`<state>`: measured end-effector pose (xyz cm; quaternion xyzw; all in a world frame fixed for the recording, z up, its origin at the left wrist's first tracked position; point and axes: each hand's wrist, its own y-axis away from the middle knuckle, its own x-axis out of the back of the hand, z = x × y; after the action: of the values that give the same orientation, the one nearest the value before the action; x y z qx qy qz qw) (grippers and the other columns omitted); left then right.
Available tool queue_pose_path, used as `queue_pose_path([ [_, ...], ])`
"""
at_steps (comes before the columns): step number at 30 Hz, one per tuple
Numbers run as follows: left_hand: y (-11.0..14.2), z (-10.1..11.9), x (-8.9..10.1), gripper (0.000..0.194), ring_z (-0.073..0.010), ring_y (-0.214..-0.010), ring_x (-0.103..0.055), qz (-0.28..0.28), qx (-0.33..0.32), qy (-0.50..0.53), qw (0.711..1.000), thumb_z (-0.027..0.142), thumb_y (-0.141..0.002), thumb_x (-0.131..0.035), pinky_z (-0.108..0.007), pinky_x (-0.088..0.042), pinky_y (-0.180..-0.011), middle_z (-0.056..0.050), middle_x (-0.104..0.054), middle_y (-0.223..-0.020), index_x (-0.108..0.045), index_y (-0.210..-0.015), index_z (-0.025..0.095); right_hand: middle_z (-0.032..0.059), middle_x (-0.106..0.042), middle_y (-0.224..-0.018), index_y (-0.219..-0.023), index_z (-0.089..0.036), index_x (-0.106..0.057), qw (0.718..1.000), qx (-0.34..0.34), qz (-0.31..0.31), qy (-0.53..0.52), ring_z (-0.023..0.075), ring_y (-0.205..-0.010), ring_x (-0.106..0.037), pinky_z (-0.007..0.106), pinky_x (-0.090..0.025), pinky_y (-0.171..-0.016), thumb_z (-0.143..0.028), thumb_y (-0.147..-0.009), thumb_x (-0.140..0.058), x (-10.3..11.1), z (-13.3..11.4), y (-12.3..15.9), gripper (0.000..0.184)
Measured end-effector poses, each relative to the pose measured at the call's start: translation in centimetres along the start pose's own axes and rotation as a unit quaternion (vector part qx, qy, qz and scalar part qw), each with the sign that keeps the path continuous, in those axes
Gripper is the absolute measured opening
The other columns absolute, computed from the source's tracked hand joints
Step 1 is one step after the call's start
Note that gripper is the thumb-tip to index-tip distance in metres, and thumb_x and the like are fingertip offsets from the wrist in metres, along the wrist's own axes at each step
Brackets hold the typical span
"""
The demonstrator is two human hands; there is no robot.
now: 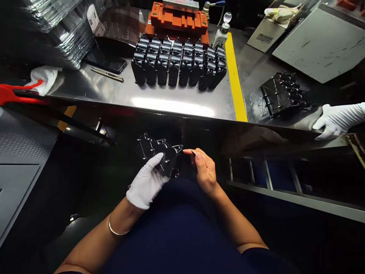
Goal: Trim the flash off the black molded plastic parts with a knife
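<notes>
My left hand (148,182), in a white glove, grips a black plastic molded part (168,156) in front of my body, the thumb lying on its face. Small posts and round eyelets stick out from the part's edges. My right hand (205,169) is bare and closed, with its index fingertip at the part's right corner eyelet. A small dark pointed thing shows between its thumb and index finger, too small to name. On the metal bench, rows of similar black parts (178,64) stand close together.
Orange fixture (179,23) and pump bottle (222,34) stand behind the rows. A phone (107,61) and a pen (107,74) lie left. Past the yellow tape (235,80), another person's gloved hand (338,120) is near more black parts (282,93). The bench edge (171,113) runs before me.
</notes>
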<state>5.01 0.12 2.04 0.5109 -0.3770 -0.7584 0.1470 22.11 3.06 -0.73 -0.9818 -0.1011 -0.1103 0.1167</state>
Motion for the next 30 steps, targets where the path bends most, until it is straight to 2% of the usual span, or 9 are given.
queue_pose_path([
  [4,0.1,-0.4,-0.1,0.018,-0.0139,-0.075,-0.071,0.009,0.005,-0.013,1.000,0.012,-0.088,-0.053,-0.024,-0.060,-0.068,-0.005,-0.074,-0.090,-0.067,-0.099,0.013,0.0003,-0.055,-0.071,-0.092,-0.021,-0.067,0.999,-0.022,0.026,-0.037,0.0127,-0.064,-0.049,0.027,-0.042,-0.059,-0.039,-0.092,-0.047,-0.1,-0.1,-0.5,0.027],
  [7,-0.1,-0.5,0.1,0.019,-0.0146,-0.078,-0.070,-0.003,0.008,-0.019,1.000,0.013,-0.087,-0.055,-0.024,-0.060,-0.067,-0.007,-0.074,-0.094,-0.067,-0.102,0.011,-0.0008,-0.055,-0.070,-0.084,-0.020,-0.063,0.997,-0.021,0.050,-0.053,0.0117,-0.062,-0.050,0.026,-0.042,-0.057,-0.035,-0.087,-0.057,-0.5,-0.1,-0.5,0.016],
  [10,-0.1,-0.6,0.2,0.020,-0.0152,-0.081,-0.070,-0.008,0.011,-0.015,1.000,0.013,-0.087,-0.055,-0.025,-0.060,-0.068,-0.007,-0.074,-0.096,-0.067,-0.103,0.011,0.0006,-0.059,-0.075,-0.086,-0.021,-0.064,0.997,0.033,0.049,-0.052,0.0128,-0.066,-0.054,0.027,-0.045,-0.059,-0.026,-0.086,-0.059,-0.7,0.2,-0.4,0.007],
  [13,0.0,-0.6,0.1,0.020,-0.0154,-0.081,-0.070,-0.005,0.016,-0.015,1.000,0.013,-0.087,-0.054,-0.024,-0.060,-0.067,-0.007,-0.074,-0.096,-0.067,-0.102,0.011,0.0014,-0.062,-0.077,-0.091,-0.022,-0.066,0.993,0.102,0.047,-0.031,0.0136,-0.068,-0.057,0.029,-0.046,-0.060,-0.018,-0.085,-0.059,-0.6,0.4,-0.5,0.010],
  [17,0.0,-0.6,0.1,0.019,-0.0161,-0.080,-0.071,-0.008,0.028,-0.024,0.999,0.013,-0.087,-0.054,-0.024,-0.060,-0.067,-0.007,-0.074,-0.095,-0.068,-0.100,0.012,0.0015,-0.063,-0.075,-0.091,-0.023,-0.067,0.990,0.135,0.051,-0.005,0.0143,-0.068,-0.058,0.030,-0.048,-0.060,-0.017,-0.084,-0.060,-0.2,0.3,-1.0,0.011],
  [23,-0.4,-0.1,0.4,0.018,-0.0151,-0.077,-0.071,-0.037,0.042,-0.026,0.998,0.014,-0.087,-0.054,-0.028,-0.059,-0.076,-0.005,-0.075,-0.090,-0.068,-0.099,0.014,0.0019,-0.064,-0.075,-0.086,-0.022,-0.068,0.993,0.102,0.062,-0.005,0.0140,-0.068,-0.058,0.030,-0.048,-0.061,-0.021,-0.085,-0.061,-0.2,1.2,-1.3,0.008],
  [28,0.9,-0.2,0.1,0.017,-0.0165,-0.070,-0.071,0.005,0.097,-0.056,0.994,0.013,-0.086,-0.053,-0.027,-0.060,-0.070,-0.006,-0.075,-0.081,-0.070,-0.089,0.010,0.0007,-0.060,-0.068,-0.073,-0.020,-0.065,0.990,0.014,0.143,-0.006,0.0132,-0.064,-0.056,0.028,-0.046,-0.059,-0.029,-0.085,-0.060,0.3,2.5,-1.7,0.016],
  [30,1.1,-0.2,0.0,0.017,-0.0168,-0.069,-0.071,0.011,0.089,-0.068,0.994,0.012,-0.086,-0.053,-0.027,-0.060,-0.068,-0.006,-0.075,-0.080,-0.070,-0.087,0.009,0.0012,-0.061,-0.071,-0.074,-0.020,-0.065,0.992,0.018,0.127,-0.021,0.0136,-0.067,-0.057,0.028,-0.047,-0.061,-0.028,-0.085,-0.060,0.6,2.1,-1.4,0.015],
])
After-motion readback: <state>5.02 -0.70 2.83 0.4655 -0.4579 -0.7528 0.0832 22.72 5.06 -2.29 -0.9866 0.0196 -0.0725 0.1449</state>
